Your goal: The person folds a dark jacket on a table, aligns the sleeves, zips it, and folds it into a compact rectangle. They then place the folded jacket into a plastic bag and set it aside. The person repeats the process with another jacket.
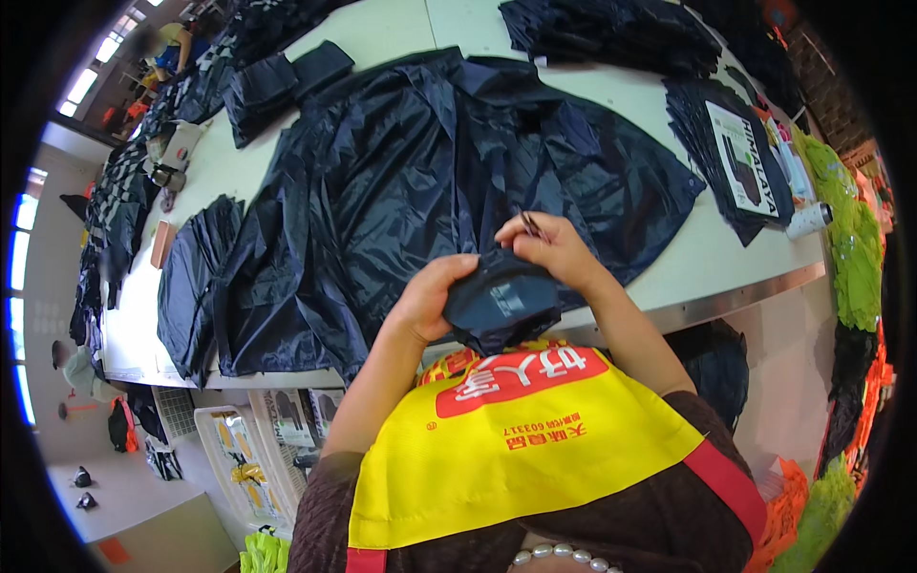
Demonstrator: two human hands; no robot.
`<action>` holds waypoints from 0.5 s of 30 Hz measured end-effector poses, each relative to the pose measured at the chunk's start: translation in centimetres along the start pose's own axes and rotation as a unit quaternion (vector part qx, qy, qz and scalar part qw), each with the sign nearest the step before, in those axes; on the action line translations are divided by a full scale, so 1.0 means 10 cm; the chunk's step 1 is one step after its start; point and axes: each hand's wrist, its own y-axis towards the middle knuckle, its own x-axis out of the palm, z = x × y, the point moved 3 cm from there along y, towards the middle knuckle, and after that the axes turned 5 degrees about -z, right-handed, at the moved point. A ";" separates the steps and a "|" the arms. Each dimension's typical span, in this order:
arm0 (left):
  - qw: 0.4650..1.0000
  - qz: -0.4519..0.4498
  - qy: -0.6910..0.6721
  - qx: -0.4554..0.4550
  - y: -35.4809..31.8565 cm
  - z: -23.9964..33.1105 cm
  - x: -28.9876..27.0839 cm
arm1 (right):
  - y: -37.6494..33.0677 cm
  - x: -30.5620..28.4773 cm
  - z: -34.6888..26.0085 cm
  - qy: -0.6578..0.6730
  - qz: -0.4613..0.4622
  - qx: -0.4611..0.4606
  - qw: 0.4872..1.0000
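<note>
A dark navy, shiny raincoat-like garment (401,162) lies spread over the white table in front of me. Close to my apron, my left hand (430,298) grips a rounded, stiffer part of the dark garment (503,304) by its left edge, thumb on top. A small pale print shows on that part. At its upper right edge is my right hand (554,250), its fingers closed around a small dark tool with narrow points (531,225), which looks like thread snips. The fingers under the fabric are hidden.
Folded dark garments (611,36) lie at the table's far side. On the right stand a stack of dark pieces with a printed packet (740,158) and a white roll (809,221). Yellow-green garments (850,234) hang beyond. The table's metal edge (726,296) runs before me. Another person (172,46) is far left.
</note>
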 end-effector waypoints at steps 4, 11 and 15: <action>0.998 0.022 0.051 0.009 -0.16 -0.13 0.11 | -0.19 0.31 -0.49 -0.352 0.057 -0.196 0.913; 0.989 0.040 0.135 0.051 -0.14 0.00 0.25 | -0.27 0.41 -0.94 -0.530 0.121 -0.197 0.816; 0.986 0.056 0.140 0.076 -0.06 -0.06 0.30 | -0.35 0.44 -0.95 -0.609 0.124 -0.221 0.751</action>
